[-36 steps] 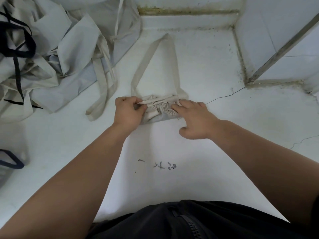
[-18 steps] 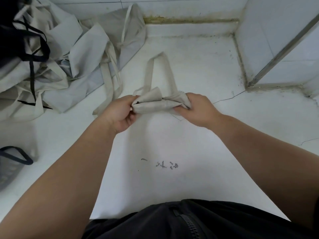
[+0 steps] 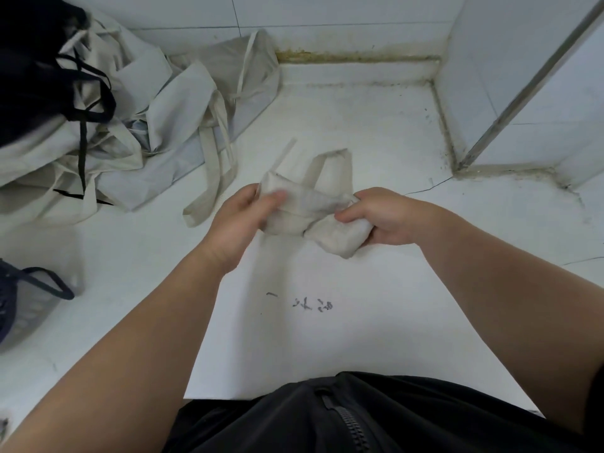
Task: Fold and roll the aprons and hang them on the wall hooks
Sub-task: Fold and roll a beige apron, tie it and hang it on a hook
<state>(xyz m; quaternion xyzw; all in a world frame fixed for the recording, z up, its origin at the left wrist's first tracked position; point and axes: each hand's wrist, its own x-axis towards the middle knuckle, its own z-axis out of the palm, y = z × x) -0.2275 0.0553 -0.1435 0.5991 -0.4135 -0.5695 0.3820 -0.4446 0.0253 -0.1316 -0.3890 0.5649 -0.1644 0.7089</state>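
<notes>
A rolled beige apron (image 3: 313, 212) is held off the white floor between both hands, with a strap wound across it. Its neck loop (image 3: 336, 165) sticks up behind the roll and a loose strap end (image 3: 284, 155) pokes out at the upper left. My left hand (image 3: 242, 220) grips the roll's left end, thumb on top. My right hand (image 3: 382, 217) grips the right end, where the cloth bulges below the fingers. No wall hooks are in view.
A heap of loose beige aprons (image 3: 130, 125) with black straps lies at the upper left. A dark apron (image 3: 36, 60) sits on top of it. A grey basket (image 3: 23, 308) stands at the left edge. Tiled walls (image 3: 523, 76) close the corner at right and back.
The roll was being tied on the floor, then got lifted by both hands. It now hangs higher and is turned, its right end sagging below my right hand.
</notes>
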